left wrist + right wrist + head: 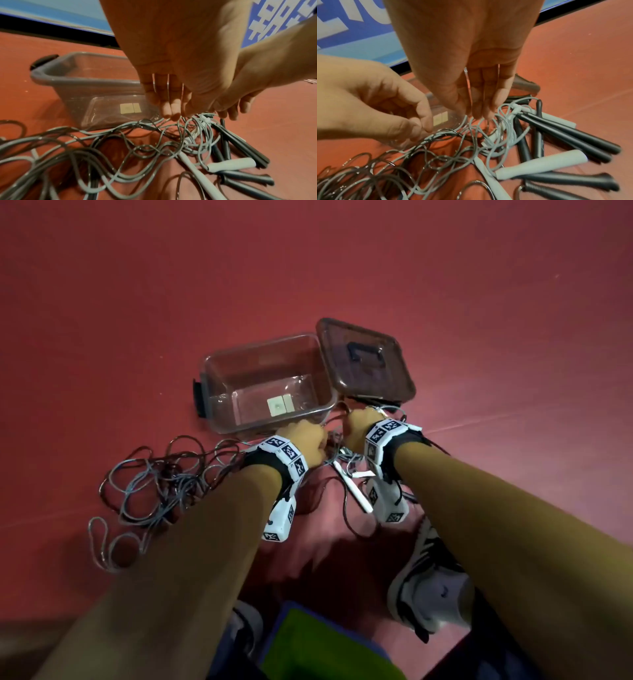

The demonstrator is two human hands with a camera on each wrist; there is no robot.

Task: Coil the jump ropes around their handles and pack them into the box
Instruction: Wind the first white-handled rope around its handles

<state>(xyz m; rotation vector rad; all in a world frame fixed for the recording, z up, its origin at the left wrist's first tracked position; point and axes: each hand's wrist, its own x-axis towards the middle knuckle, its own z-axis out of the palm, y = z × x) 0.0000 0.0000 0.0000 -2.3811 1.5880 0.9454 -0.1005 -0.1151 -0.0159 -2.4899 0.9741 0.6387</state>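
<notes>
At the centre of the head view, the left hand (306, 440) and the right hand (359, 428) both reach with straight, relaxed fingers down into the tangled grey and dark jump ropes (161, 477), holding nothing that I can see. The clear plastic box (267, 381) stands empty just above them. I think a pulled loop may tighten the knot, because the cords cross many times around the dark and pale handles (559, 136).

1. A clear plastic box (263, 381) sits open on a red floor (171, 285); its mouth is unobstructed and only a small label lies on its bottom.
2. The box's lid (364, 359) lies flat just right of the box, covering that side.
3. A tangle of grey and dark ropes (161, 477) spreads over the floor in front of the box and to the left.
4. Dark and pale handles (556, 142) crowd the floor near the box's right front corner.
5. Both hands, the left hand (305, 441) and the right hand (359, 426), hang close together above the tangle, near the box's front wall.
6. A shoe (428, 577) stands on the near right.
</notes>
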